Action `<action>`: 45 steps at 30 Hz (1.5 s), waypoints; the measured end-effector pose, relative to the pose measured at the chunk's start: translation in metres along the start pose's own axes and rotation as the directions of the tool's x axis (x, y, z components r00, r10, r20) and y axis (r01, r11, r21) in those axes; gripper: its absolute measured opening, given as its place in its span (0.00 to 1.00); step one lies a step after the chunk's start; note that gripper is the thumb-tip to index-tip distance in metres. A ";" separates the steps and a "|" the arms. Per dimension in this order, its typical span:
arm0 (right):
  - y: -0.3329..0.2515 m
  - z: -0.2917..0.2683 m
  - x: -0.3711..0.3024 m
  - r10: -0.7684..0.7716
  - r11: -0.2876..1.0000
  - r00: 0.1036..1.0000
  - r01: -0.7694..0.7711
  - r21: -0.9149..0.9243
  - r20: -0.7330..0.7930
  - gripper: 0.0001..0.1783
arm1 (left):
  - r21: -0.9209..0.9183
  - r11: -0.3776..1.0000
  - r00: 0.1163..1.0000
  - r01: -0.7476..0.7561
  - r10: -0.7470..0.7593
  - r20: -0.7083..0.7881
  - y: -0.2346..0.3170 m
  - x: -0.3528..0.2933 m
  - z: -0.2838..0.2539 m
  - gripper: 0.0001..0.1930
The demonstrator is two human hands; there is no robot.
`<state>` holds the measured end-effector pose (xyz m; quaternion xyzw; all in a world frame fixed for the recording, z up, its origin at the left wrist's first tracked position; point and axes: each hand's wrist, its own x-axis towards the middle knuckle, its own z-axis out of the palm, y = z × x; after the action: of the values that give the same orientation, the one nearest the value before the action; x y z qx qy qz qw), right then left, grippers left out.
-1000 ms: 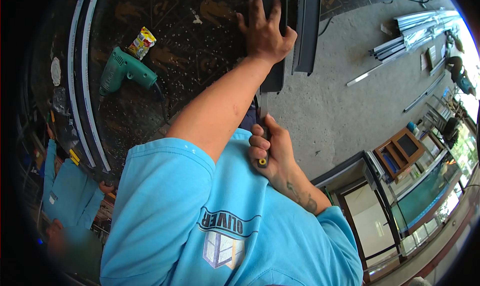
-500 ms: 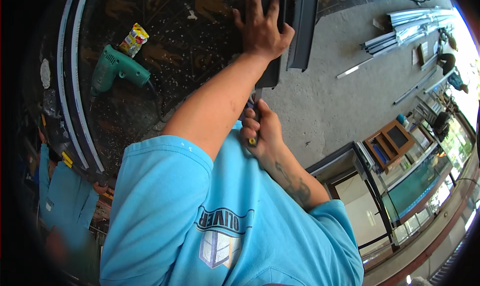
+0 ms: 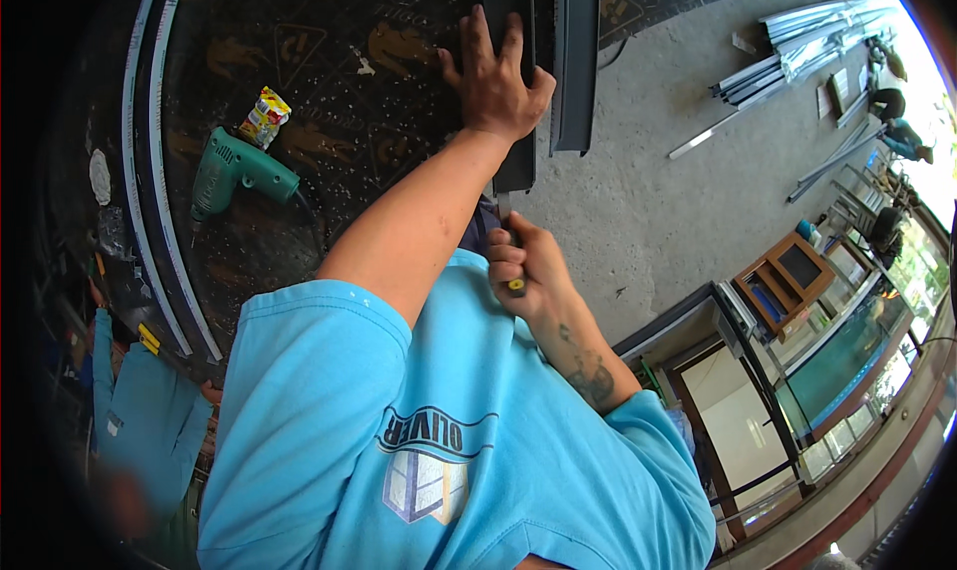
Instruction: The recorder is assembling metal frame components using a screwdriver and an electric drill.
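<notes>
My left hand (image 3: 495, 89) lies with fingers spread on a dark grey metal profile (image 3: 513, 166), pressing it against the dark work table (image 3: 329, 81). Below the profile's near end, my right hand (image 3: 525, 261) is closed around a hand tool (image 3: 515, 286) with a dark, yellow-ended handle. Its narrow flat metal blade (image 3: 503, 206) points up to that end and seems to touch it; whether it is a file or a chisel I cannot tell. A second dark profile (image 3: 575, 71) runs alongside, to the right of my left hand.
On the table are a green power drill (image 3: 239, 176), a small yellow-red packet (image 3: 265, 117), scattered shavings and two long pale strips (image 3: 150, 171). Metal bars (image 3: 797, 56) lie on the concrete floor (image 3: 638, 191). A brown wooden cabinet (image 3: 785, 283) stands right. Another person (image 3: 150, 410) is at lower left.
The whole view has turned slightly. My left hand stays on the profile and my right hand keeps its grip; more of the tool's blade shows below the profile's end.
</notes>
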<state>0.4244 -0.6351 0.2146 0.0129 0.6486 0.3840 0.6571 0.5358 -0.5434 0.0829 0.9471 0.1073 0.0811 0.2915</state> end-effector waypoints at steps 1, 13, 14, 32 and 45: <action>-0.005 -0.005 -0.007 -0.002 0.996 1.000 -0.001 0.087 0.027 0.21 | 0.002 1.000 1.000 -0.001 0.001 -0.009 0.000 0.000 0.000 0.36; -0.014 -0.030 -0.013 -0.028 0.998 0.995 0.033 -0.054 0.097 0.20 | 0.019 0.998 0.995 -0.054 0.055 -0.088 -0.005 -0.003 0.009 0.34; -0.015 -0.035 -0.011 -0.069 0.995 0.997 0.070 -0.066 0.023 0.20 | 0.009 0.998 0.995 -0.061 0.061 -0.078 -0.006 -0.003 0.010 0.34; -0.014 -0.032 -0.009 -0.057 0.983 0.977 0.090 -0.158 0.207 0.11 | 0.066 0.994 0.988 -0.088 0.095 -0.118 -0.008 -0.001 0.011 0.34; -0.034 -0.045 -0.008 -0.053 0.987 0.964 0.090 -0.134 0.261 0.23 | 0.044 0.996 0.989 -0.081 0.086 -0.122 -0.003 0.000 0.007 0.34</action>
<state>0.4027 -0.6849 0.1971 -0.0085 0.5287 0.4011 0.7480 0.5365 -0.5448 0.0759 0.9493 0.0870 0.1498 0.2622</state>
